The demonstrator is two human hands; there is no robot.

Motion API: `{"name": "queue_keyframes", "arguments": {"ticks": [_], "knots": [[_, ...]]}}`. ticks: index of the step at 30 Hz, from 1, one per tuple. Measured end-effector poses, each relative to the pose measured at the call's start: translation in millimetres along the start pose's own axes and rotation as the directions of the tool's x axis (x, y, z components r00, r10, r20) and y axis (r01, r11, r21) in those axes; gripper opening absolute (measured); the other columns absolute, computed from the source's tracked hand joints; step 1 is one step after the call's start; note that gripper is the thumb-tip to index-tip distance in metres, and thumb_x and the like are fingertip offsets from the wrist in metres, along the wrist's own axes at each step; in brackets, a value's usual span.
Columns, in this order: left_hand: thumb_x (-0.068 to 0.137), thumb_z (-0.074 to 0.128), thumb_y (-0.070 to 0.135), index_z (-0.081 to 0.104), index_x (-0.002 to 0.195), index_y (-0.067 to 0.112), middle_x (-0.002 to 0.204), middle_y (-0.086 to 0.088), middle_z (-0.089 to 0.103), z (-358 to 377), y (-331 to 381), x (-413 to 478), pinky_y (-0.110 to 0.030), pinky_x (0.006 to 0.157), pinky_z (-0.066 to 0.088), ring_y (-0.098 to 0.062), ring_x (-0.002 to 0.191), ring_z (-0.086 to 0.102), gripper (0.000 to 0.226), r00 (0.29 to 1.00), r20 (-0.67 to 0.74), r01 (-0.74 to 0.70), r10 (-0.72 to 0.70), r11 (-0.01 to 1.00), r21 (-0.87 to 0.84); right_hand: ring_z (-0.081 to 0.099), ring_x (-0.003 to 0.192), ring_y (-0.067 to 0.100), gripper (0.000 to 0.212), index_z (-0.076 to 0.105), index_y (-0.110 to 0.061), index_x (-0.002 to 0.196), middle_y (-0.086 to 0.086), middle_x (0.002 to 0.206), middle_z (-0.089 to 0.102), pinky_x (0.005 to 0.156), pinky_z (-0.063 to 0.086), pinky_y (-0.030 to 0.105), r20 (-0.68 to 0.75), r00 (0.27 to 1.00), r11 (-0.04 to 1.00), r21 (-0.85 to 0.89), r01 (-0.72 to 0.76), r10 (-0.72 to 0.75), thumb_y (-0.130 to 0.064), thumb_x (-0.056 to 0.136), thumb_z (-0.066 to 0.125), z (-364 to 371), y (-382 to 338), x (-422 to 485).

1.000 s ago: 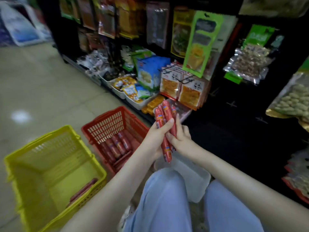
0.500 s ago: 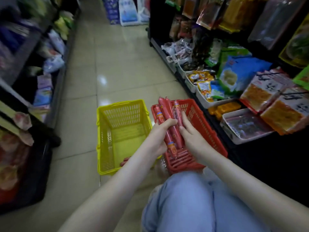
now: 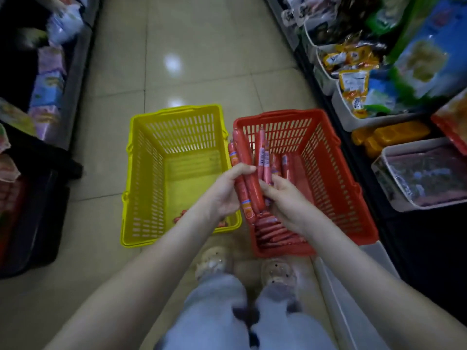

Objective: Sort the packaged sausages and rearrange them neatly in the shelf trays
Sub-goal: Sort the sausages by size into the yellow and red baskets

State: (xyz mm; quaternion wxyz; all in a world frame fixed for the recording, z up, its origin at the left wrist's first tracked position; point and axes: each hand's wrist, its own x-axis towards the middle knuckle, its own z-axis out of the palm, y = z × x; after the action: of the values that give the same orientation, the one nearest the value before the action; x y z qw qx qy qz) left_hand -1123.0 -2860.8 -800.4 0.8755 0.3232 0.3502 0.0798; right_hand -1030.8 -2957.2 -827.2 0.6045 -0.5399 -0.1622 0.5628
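Currently clutching bundle of slim red plastic-wrapped sausages (image 3: 249,178) mid-length in left hand (image 3: 227,192) grip, pinching paler sticks (image 3: 262,160) with right hand (image 3: 284,199); probably handling light, stiff, slippery.

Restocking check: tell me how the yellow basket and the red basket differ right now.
The yellow basket stands left, the red basket right, nearer the shelf trays. The yellow basket holds only a few sausages at its near end; the red basket holds a pile. The held sausage bundle hangs over the red basket's edge, not the yellow basket. Both are slotted plastic, on the floor.
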Motion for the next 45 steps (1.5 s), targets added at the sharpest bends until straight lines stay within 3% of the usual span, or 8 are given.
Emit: {"name": "queue_keyframes", "arguments": {"ticks": [8, 12, 20, 23, 27, 32, 37, 45], "knots": [[0.078, 0.062, 0.008, 0.058, 0.116, 0.002, 0.09, -0.017, 0.07, -50, -9, 57, -0.044, 0.06, 0.059, -0.026, 0.07, 0.07, 0.039, 0.999, -0.013, 0.043, -0.044, 0.998, -0.052, 0.046, 0.102, 0.032, 0.053, 0.067, -0.009, 0.114, 0.022, 0.112, 0.055, 0.073, 0.049, 0.033, -0.007, 0.993, 0.986, 0.112, -0.12, 0.122, -0.027, 0.068, 0.084, -33, 31, 62], [0.085, 0.054, 0.004, 0.056, 0.118, -0.002, 0.09, -0.017, 0.071, -74, -13, 78, -0.042, 0.07, 0.059, -0.025, 0.072, 0.071, 0.034, 0.999, -0.04, -0.008, 0.007, 1.0, -0.027, 0.061, 0.109, 0.028, 0.041, 0.06, -0.008, 0.122, 0.016, 0.12, 0.065, 0.087, 0.051, 0.037, -0.011, 0.991, 0.99, 0.022, -0.136, 0.136, -0.01, 0.082, 0.066, -46, 36, 90], [0.094, 0.046, -0.001, 0.058, 0.095, 0.001, 0.084, -0.012, 0.072, -115, -29, 101, -0.035, 0.073, 0.058, -0.019, 0.072, 0.071, 0.012, 0.986, -0.164, -0.016, 0.001, 0.996, -0.089, 0.06, 0.064, -0.005, 0.034, 0.058, -0.013, 0.11, -0.014, 0.072, 0.068, 0.062, 0.045, 0.012, -0.118, 0.985, 0.909, -0.384, -0.165, 0.129, 0.01, 0.086, 0.056, -92, 65, 116], [0.094, 0.047, 0.001, 0.06, 0.095, 0.002, 0.088, -0.012, 0.072, -128, -33, 97, -0.033, 0.074, 0.059, -0.02, 0.075, 0.07, 0.013, 0.984, -0.178, -0.014, -0.005, 0.995, -0.104, 0.065, 0.082, 0.005, 0.043, 0.058, -0.018, 0.119, -0.007, 0.092, 0.069, 0.072, 0.045, 0.011, -0.21, 0.969, 0.725, -0.648, -0.235, 0.127, 0.007, 0.084, 0.061, -135, 96, 113], [0.094, 0.048, 0.002, 0.06, 0.097, 0.004, 0.093, -0.012, 0.071, -141, -34, 91, -0.032, 0.074, 0.058, -0.02, 0.079, 0.07, 0.012, 0.982, -0.189, -0.024, -0.004, 0.989, -0.149, 0.057, 0.114, 0.028, 0.044, 0.057, -0.019, 0.125, 0.012, 0.121, 0.062, 0.084, 0.039, 0.027, -0.156, 0.966, 0.078, -0.981, -0.176, 0.206, 0.0, 0.085, 0.055, -174, 128, 114], [0.094, 0.049, 0.002, 0.059, 0.1, 0.004, 0.097, -0.011, 0.069, -152, -36, 91, -0.033, 0.073, 0.058, -0.019, 0.08, 0.07, 0.012, 0.981, -0.196, -0.031, 0.005, 0.992, -0.126, 0.026, 0.138, 0.025, 0.072, 0.006, -0.02, 0.153, 0.006, 0.151, 0.029, 0.109, 0.027, 0.037, -0.017, 0.933, -0.447, -0.881, 0.157, 0.36, -0.017, 0.094, 0.047, -157, 142, 122], [0.093, 0.051, 0.002, 0.051, 0.118, 0.004, 0.1, -0.01, 0.068, -159, -42, 93, -0.038, 0.075, 0.057, -0.018, 0.083, 0.069, 0.025, 0.976, -0.219, -0.035, 0.019, 0.997, -0.068, -0.017, 0.146, 0.023, 0.09, -0.027, -0.017, 0.146, 0.009, 0.157, -0.023, 0.118, -0.003, 0.048, -0.077, 0.864, -0.599, -0.75, 0.279, 0.498, -0.05, 0.096, 0.04, -153, 156, 112], [0.09, 0.056, 0.002, 0.05, 0.124, 0.006, 0.093, -0.01, 0.068, -166, -50, 93, -0.051, 0.089, 0.048, -0.02, 0.079, 0.069, 0.035, 0.971, -0.236, 0.019, -0.029, 0.999, -0.047, -0.011, 0.147, 0.021, 0.092, -0.034, -0.018, 0.138, 0.005, 0.158, -0.022, 0.119, 0.003, 0.034, 0.108, 0.882, -0.532, -0.762, 0.37, 0.458, 0.008, 0.088, 0.04, -162, 145, 99]]}}
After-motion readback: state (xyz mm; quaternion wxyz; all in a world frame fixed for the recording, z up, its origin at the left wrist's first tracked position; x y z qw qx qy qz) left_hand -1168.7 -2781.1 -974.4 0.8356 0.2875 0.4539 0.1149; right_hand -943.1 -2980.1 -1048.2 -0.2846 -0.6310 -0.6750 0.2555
